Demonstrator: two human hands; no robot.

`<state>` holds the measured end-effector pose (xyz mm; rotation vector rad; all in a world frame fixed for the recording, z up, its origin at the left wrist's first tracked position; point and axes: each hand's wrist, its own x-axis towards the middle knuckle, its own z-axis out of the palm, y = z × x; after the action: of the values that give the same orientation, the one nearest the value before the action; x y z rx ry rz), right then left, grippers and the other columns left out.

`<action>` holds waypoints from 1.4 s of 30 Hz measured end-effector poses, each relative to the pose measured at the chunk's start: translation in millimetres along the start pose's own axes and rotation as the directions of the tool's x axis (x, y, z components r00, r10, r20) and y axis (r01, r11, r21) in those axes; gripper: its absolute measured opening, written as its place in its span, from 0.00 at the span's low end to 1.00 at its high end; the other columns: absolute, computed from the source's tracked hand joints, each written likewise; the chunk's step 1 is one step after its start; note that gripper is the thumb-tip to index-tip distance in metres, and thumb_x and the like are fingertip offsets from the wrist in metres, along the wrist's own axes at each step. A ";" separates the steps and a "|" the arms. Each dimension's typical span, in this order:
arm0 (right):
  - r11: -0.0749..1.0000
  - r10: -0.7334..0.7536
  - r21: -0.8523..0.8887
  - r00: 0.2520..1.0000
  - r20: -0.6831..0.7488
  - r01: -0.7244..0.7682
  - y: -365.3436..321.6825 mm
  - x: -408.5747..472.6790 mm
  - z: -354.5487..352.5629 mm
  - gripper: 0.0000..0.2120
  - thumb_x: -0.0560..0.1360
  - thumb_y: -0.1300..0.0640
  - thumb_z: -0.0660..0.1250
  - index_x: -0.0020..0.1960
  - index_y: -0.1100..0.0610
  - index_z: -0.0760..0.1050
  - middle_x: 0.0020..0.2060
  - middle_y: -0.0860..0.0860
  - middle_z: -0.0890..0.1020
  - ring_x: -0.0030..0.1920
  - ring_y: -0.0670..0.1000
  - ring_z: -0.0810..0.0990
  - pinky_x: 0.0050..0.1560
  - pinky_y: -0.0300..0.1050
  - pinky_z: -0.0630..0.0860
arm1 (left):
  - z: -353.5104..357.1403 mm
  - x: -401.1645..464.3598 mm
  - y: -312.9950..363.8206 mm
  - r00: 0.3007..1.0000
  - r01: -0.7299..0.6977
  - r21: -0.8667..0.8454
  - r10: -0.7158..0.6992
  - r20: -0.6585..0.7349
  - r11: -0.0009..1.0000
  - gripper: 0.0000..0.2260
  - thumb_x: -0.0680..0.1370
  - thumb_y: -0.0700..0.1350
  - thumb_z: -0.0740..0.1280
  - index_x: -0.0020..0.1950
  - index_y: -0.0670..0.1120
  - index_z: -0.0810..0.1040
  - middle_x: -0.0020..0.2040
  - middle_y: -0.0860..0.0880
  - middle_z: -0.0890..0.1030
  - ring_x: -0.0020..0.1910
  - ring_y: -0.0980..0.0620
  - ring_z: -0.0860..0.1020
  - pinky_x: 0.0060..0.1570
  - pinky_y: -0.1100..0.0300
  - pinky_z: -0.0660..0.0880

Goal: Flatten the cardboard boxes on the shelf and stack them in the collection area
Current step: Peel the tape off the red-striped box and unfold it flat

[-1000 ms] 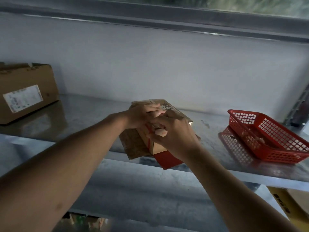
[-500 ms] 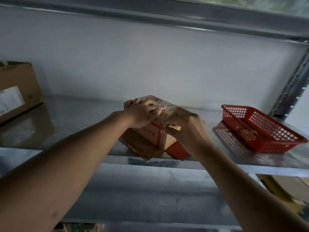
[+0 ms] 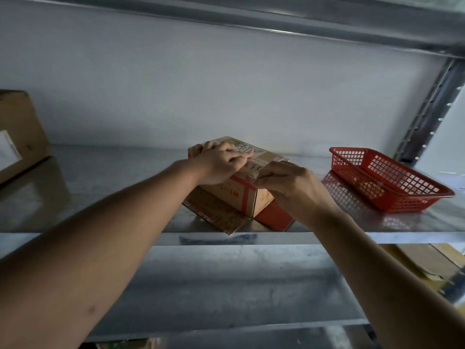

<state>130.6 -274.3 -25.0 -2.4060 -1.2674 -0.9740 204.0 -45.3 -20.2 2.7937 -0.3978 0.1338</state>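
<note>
A storeroom or stockroom is suggested. Bare metal shelving [image 3: 100, 187] is seen, fixed to a perforated steel upright [image 3: 427, 109] against a plain pale wall [image 3: 201, 84]. Cardboard boxes are kept on the shelf: a small taped one [image 3: 241, 195] at the middle and a larger labelled one [image 3: 17, 132] at the left. A red plastic basket [image 3: 392, 180] is set at the right. More cardboard [image 3: 425, 260] is glimpsed below.

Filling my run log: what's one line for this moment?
left hand pressing small box top | right hand pinching its tape | box unflattened | on shelf
</note>
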 end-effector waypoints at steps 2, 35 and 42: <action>0.999 -0.033 -0.034 0.999 0.008 0.033 -1.4 -0.7 0.2 0.08 0.75 0.71 0.73 0.50 0.61 0.87 0.47 0.54 0.85 0.47 0.56 0.85 0.35 0.53 0.84 | -0.3 1.8 -1.5 1.000 -0.008 0.008 0.008 0.010 1.000 0.19 0.77 0.70 0.41 0.67 0.86 0.54 0.81 0.62 0.59 0.78 0.49 0.52 0.73 0.43 0.44; 0.902 0.409 0.003 0.850 -0.331 -0.432 -42.4 6.7 36.0 0.05 0.76 0.63 0.74 0.46 0.55 0.86 0.42 0.48 0.85 0.38 0.51 0.83 0.35 0.52 0.80 | 6.0 9.3 -10.6 0.999 -0.043 -0.062 0.045 0.026 0.997 0.26 0.76 0.71 0.40 0.73 0.79 0.58 0.81 0.58 0.59 0.79 0.46 0.51 0.76 0.37 0.46; 0.267 0.955 0.795 0.260 -0.143 -0.544 -39.8 12.8 38.3 0.05 0.78 0.60 0.73 0.44 0.54 0.83 0.35 0.49 0.87 0.38 0.48 0.87 0.46 0.49 0.86 | 3.1 6.2 -9.1 0.996 -0.069 -0.034 0.071 0.048 0.997 0.27 0.77 0.70 0.38 0.75 0.77 0.58 0.82 0.55 0.58 0.79 0.43 0.50 0.76 0.35 0.47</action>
<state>120.6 -223.5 -48.3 -1.5273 0.0985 -0.6931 212.7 -39.6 -25.0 2.7564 -0.5052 0.0731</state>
